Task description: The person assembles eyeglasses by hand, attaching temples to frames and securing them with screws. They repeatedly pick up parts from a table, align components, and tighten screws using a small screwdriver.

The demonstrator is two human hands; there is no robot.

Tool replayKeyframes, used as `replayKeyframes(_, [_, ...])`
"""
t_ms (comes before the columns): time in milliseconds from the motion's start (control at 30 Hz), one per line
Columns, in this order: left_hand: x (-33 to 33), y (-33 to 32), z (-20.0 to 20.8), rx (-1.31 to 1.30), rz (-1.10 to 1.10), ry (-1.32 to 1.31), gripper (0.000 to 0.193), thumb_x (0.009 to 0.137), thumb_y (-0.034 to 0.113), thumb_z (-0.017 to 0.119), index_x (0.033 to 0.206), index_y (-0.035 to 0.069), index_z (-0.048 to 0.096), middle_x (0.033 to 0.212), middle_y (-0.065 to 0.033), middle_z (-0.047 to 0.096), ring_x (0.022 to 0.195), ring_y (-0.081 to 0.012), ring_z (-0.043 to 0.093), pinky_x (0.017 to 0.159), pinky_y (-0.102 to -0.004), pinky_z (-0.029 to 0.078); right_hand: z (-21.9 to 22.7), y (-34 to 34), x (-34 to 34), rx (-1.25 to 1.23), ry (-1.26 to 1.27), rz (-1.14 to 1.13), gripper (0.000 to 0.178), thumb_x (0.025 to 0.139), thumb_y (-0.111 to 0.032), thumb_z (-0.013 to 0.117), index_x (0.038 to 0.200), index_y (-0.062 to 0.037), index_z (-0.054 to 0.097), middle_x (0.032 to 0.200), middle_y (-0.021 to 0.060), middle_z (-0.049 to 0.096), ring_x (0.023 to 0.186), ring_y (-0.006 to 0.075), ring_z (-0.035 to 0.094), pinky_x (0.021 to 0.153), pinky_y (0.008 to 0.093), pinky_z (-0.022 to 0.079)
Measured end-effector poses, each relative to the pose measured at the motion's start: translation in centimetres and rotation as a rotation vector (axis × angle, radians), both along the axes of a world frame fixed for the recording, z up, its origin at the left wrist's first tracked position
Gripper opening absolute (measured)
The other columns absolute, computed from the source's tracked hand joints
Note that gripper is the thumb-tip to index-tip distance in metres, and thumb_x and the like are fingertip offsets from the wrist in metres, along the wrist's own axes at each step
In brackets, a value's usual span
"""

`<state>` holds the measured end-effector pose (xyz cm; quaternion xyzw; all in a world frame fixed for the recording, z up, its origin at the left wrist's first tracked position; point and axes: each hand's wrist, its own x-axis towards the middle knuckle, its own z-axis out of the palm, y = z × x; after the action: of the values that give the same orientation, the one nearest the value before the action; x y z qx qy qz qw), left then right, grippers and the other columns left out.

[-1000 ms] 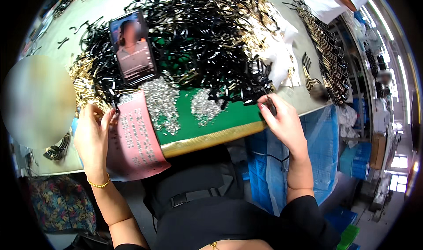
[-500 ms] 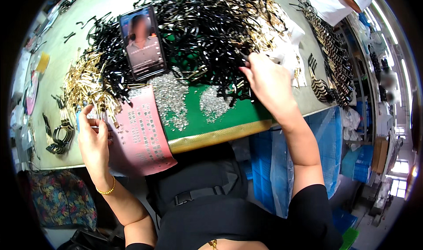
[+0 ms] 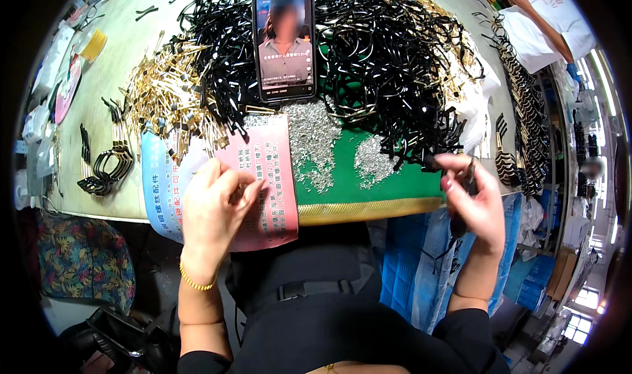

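Note:
My left hand (image 3: 220, 203) is above the pink and blue printed sheet (image 3: 263, 203), thumb and fingers pinched together; what they hold, if anything, is too small to make out. Just beyond it spreads a pile of gold metal eyeglass parts (image 3: 174, 87). At the right, near the table's front edge, my right hand (image 3: 480, 199) curls its fingers around a dark object (image 3: 459, 226), partly hidden by the hand and blurred. A large heap of black eyeglass parts (image 3: 408, 64) lies beyond it. Tiny silver metal pieces (image 3: 313, 147) form two small piles on the green mat (image 3: 342, 176).
A phone (image 3: 284, 51) showing a video leans against the black heap. Stacked eyeglass frames (image 3: 108, 163) stand at the left, with a longer row of frames (image 3: 526, 104) along the right. Yellow tape (image 3: 92, 45) lies far left. A co-worker in a white shirt (image 3: 553, 22) is at the far right.
My left hand has moved from the gold pile toward me and over the sheet, its fingers now pinched. My right hand has drawn back from the black heap to the table's front edge.

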<state>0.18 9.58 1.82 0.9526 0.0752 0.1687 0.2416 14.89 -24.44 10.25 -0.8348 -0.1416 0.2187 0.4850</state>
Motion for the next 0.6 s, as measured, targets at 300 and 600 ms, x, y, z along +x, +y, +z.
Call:
replayKeyframes(300, [-0.5,-3.4,0.7,-0.592,-0.12,0.039,0.019,0.096,0.002,0.066,0.114,0.002,0.073,0.091,-0.0085,0.07,0.077,-0.0171,0.068,0.071,-0.0296,0.054,-1.8,3.3,-3.5,0.077,0.136,0.181,0.012,0.093,-0.008,0.076,0.095,0.0001,0.067,0.082,0.0007,0.065,0.075,0.0049,0.056,0.066,0.0217,0.045])
replayKeyframes(600, [-2.3,-7.2,-0.3,-1.553,-0.329,0.393,0.036,0.11,0.011,0.049,0.145,0.002,0.054,0.093,-0.0017,0.067,0.072,-0.0056,0.056,0.067,-0.0226,0.049,-3.1,5.7,-4.3,0.093,-0.033,0.348,0.013,0.091,-0.009,0.076,0.097,0.0005,0.068,0.082,0.0064,0.065,0.067,0.0128,0.063,0.059,0.0277,0.049])
